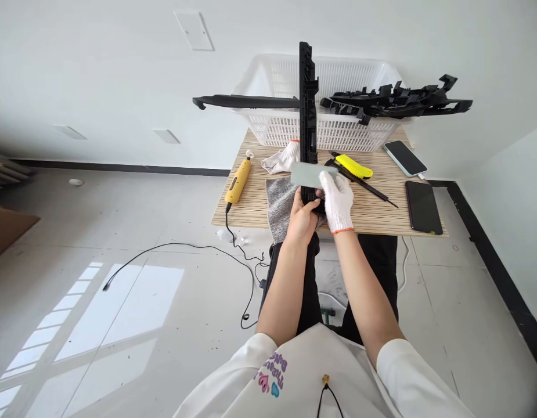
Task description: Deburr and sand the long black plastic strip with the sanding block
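My bare left hand is closed around the lower end of a long black plastic trim piece, which stands out away from me over the table. In a white knit glove, my right hand grips one end of a flat grey-green rectangular sheet. The sheet lies across the trim piece just above my left fingers; whether it touches the plastic I cannot tell. Under my left hand a grey cloth hangs over the table's front edge. Beside the trim piece is a loose white glove.
A white plastic basket holds several black plastic parts, some jutting past its rim. On the wooden table lie a yellow corded rotary tool, a yellow-green brush and two phones. A black cable crosses the floor.
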Tool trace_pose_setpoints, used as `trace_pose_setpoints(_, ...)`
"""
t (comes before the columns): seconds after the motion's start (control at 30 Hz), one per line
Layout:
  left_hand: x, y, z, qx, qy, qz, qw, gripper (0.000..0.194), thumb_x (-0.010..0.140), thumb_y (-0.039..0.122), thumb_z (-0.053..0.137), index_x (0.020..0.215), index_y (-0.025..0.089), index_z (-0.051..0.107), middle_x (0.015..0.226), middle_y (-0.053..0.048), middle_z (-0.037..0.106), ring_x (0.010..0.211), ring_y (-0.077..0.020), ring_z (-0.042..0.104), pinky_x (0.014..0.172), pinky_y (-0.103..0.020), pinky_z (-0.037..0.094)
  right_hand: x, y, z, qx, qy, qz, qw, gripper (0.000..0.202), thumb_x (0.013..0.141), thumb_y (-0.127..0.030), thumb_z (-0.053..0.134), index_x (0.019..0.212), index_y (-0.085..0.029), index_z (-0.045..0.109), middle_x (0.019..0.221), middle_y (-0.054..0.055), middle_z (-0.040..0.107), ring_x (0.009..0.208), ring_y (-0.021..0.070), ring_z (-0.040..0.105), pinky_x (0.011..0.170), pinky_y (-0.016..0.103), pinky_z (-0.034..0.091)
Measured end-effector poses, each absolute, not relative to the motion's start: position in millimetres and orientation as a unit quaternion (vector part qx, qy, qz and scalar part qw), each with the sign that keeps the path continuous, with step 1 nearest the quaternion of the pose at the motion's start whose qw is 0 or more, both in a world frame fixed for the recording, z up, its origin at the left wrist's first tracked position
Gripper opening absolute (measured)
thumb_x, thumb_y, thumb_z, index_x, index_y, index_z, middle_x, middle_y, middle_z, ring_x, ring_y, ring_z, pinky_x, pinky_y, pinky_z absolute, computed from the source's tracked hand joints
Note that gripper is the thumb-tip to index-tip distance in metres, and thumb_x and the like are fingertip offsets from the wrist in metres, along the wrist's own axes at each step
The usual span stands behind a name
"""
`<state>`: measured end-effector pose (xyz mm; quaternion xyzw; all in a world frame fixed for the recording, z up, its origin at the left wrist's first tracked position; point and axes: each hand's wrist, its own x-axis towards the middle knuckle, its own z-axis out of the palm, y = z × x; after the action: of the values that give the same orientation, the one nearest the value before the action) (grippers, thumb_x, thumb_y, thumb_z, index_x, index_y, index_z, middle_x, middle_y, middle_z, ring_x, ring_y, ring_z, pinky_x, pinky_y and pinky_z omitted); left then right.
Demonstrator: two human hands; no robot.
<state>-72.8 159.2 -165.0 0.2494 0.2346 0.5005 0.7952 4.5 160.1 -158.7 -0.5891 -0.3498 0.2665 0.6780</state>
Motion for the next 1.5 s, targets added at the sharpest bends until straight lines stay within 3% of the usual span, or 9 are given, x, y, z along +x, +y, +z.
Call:
trace_pose_setpoints(0.13,-72.9,159.3,-165.1,0.25,0.241,0.51,0.787,0.048,0.066,0.002,0.064,0.108,0.026,0.062,0.099,-0.001,0.071,0.117,-0.0183,0.06,0.107,-0.032,0.039,7.6,161.0,-157.3,-0.58,-0.338,0.295,0.68,0.028,0.07,-0.044,0.075,0.085,-0.02,0.071,0.116,0.007,0.065,0.107,0.0226,0.063,0.095,0.036,0.054)
trace_pose_setpoints(0.47,-72.7,158.4,-165.5,0.263,0.228,0.508,0.788,0.044,0.072,0.005,0.066,0.11,0.026,0.063,0.092,0.001,0.07,0.105,-0.0155,0.065,0.104,-0.03,0.042,8.8,159.4,-153.3,-0.56,-0.324,0.306,0.698,0.031,0.081,-0.047,0.063,0.089,-0.018,0.07,0.109,0.008,0.067,0.103,0.0215,0.065,0.095,0.039,0.053)
trace_pose_setpoints(0.6,-72.0,158.0,-163.7,0.256,0.239,0.505,0.789,0.046,0.072,0.004,0.066,0.112,0.026,0.062,0.098,-0.001,0.072,0.109,-0.0177,0.064,0.103,-0.033,0.043,7.5,159.6,-152.5,-0.556,-0.356,0.315,0.682,0.026,0.072,-0.041,0.073,0.085,-0.019,0.071,0.108,0.007,0.068,0.107,0.0227,0.063,0.1,0.038,0.051)
trace_pose_setpoints(0.73,-72.3,158.5,-163.8,0.25,0.243,0.499,0.793,0.039,0.072,0.005,0.067,0.105,0.025,0.063,0.091,0.0,0.07,0.109,-0.0179,0.064,0.104,-0.033,0.043,6.6,160.3,-154.2,-0.558,-0.338,0.309,0.692,0.03,0.08,-0.047,0.063,0.09,-0.02,0.07,0.109,0.009,0.067,0.105,0.0225,0.064,0.095,0.039,0.054)
trace_pose_setpoints(0.97,-72.9,158.2,-161.8,0.241,0.24,0.496,0.799,0.046,0.072,0.004,0.066,0.112,0.027,0.061,0.096,0.0,0.071,0.112,-0.0178,0.064,0.104,-0.033,0.042,6.4,161.1,-155.9,-0.564,-0.335,0.3,0.693,0.029,0.079,-0.047,0.064,0.087,-0.02,0.069,0.108,0.008,0.066,0.104,0.0236,0.065,0.094,0.041,0.054)
trace_pose_setpoints(1.07,-73.4,158.2,-160.7,0.237,0.25,0.495,0.798,0.049,0.071,0.005,0.066,0.115,0.028,0.06,0.101,-0.001,0.071,0.114,-0.0188,0.063,0.103,-0.034,0.043,6.0,160.7,-154.2,-0.561,-0.349,0.308,0.684,0.026,0.072,-0.043,0.073,0.084,-0.02,0.069,0.111,0.007,0.066,0.105,0.023,0.064,0.095,0.039,0.054)
trace_pose_setpoints(1.17,-74.0,158.3,-160.3,0.241,0.236,0.489,0.804,0.047,0.072,0.006,0.067,0.113,0.028,0.062,0.094,0.0,0.07,0.111,-0.0178,0.063,0.103,-0.033,0.043,6.1,160.7,-153.2,-0.561,-0.303,0.302,0.709,0.032,0.079,-0.049,0.064,0.09,-0.019,0.068,0.103,0.008,0.067,0.096,0.0228,0.067,0.089,0.042,0.057)
trace_pose_setpoints(1.4,-75.8,157.8,-159.1,0.233,0.249,0.483,0.807,0.039,0.071,0.008,0.069,0.104,0.027,0.062,0.094,0.0,0.068,0.107,-0.019,0.063,0.09,-0.032,0.047,5.2,160.0,-151.9,-0.558,-0.306,0.309,0.707,0.031,0.08,-0.047,0.063,0.09,-0.018,0.066,0.108,0.01,0.066,0.101,0.0239,0.066,0.09,0.042,0.056)
trace_pose_setpoints(1.5,-76.6,158.0,-158.7,0.216,0.273,0.486,0.802,0.04,0.07,0.009,0.068,0.105,0.027,0.062,0.097,0.0,0.069,0.107,-0.0203,0.063,0.087,-0.033,0.049,5.6,160.0,-152.5,-0.548,-0.339,0.32,0.695,0.028,0.073,-0.043,0.072,0.087,-0.019,0.068,0.108,0.008,0.067,0.105,0.0237,0.065,0.094,0.04,0.055)
